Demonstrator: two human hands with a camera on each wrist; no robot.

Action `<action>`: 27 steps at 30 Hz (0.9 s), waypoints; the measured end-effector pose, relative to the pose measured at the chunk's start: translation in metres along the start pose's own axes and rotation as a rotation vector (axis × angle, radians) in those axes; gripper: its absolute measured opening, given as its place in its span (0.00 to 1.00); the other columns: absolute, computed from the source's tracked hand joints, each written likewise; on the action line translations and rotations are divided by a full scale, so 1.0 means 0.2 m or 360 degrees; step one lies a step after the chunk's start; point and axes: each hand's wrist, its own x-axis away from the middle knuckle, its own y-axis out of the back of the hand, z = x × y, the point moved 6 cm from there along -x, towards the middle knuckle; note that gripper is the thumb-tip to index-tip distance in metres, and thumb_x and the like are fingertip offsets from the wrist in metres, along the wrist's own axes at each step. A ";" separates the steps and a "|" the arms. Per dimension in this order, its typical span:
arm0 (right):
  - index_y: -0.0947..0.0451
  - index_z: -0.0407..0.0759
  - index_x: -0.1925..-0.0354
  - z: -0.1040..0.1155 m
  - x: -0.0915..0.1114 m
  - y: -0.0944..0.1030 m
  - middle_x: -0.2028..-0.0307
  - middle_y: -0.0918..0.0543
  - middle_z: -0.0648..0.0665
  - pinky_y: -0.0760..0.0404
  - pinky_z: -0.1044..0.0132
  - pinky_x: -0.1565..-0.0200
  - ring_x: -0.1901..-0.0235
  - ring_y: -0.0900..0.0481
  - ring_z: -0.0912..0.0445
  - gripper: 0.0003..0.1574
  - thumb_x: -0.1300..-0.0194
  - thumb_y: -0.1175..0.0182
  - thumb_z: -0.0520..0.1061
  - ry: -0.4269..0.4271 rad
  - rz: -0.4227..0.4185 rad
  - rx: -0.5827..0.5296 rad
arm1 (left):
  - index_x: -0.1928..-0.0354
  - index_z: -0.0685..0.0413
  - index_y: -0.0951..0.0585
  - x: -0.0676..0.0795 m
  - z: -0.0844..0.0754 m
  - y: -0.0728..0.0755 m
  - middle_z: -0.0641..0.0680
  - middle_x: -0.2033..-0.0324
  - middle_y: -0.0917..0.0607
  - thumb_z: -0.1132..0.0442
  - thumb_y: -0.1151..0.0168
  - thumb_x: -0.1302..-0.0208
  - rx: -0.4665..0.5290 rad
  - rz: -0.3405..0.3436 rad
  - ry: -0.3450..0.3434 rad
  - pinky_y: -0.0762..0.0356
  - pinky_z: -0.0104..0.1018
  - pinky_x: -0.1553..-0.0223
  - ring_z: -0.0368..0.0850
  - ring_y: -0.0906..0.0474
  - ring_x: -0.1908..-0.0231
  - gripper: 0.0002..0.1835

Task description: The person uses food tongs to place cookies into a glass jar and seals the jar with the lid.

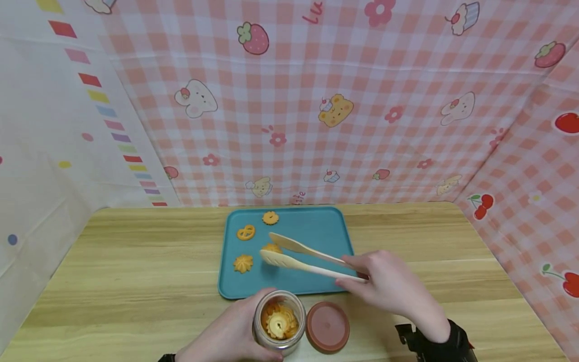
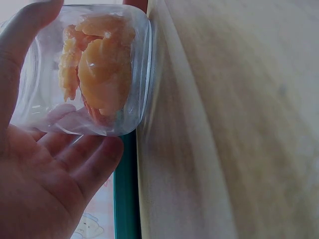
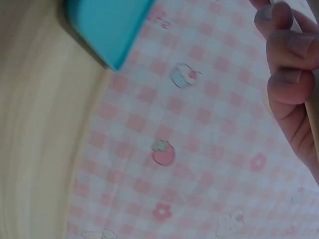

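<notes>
In the head view my left hand (image 1: 237, 324) holds a clear jar (image 1: 302, 322) upright at the tray's front edge. Golden cookies (image 1: 280, 323) lie inside, and the left wrist view shows them (image 2: 104, 69) through the wall. My right hand (image 1: 386, 281) grips light wooden tongs (image 1: 312, 269), which reach left over the blue tray (image 1: 312, 226). Between the spread tong tips is a flower-shaped cookie (image 1: 272, 248); whether both tips touch it I cannot tell. In the right wrist view only the curled fingers (image 3: 294, 55) and part of the tongs appear.
On the tray's left side lie a pretzel-shaped cookie (image 1: 246, 232), a round scalloped cookie (image 1: 270, 217) and a star-like cookie (image 1: 243, 263). A reddish-brown lid (image 1: 327, 327) rests right of the jar. Patterned cloth (image 1: 289, 110) hangs behind the wooden table (image 1: 149, 261).
</notes>
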 end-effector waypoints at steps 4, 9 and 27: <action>0.16 0.58 0.54 0.03 0.04 0.08 0.86 0.43 0.65 0.48 0.77 0.83 0.85 0.49 0.71 0.18 0.40 0.37 0.61 0.0091 -0.0058 -0.0009 | 0.37 0.33 0.33 0.00 -0.01 0.00 0.37 0.49 0.22 0.42 0.21 0.65 0.0009 -0.0004 -0.0014 0.29 0.35 0.46 0.32 0.26 0.51 0.48; 0.15 0.56 0.53 0.05 0.09 0.17 0.84 0.44 0.66 0.49 0.81 0.84 0.84 0.49 0.73 0.20 0.42 0.34 0.59 0.0193 -0.0122 -0.0029 | 0.37 0.33 0.33 0.00 -0.01 0.00 0.36 0.50 0.22 0.42 0.22 0.65 -0.0007 0.0000 0.0008 0.29 0.35 0.47 0.32 0.26 0.51 0.48; 0.22 0.66 0.55 0.12 0.20 0.26 0.81 0.39 0.69 0.45 0.85 0.81 0.82 0.44 0.76 0.18 0.45 0.31 0.56 0.0402 -0.0027 -0.0030 | 0.40 0.28 0.34 0.00 0.00 0.00 0.35 0.51 0.23 0.42 0.23 0.63 0.0043 0.0054 0.0090 0.28 0.34 0.49 0.32 0.26 0.52 0.44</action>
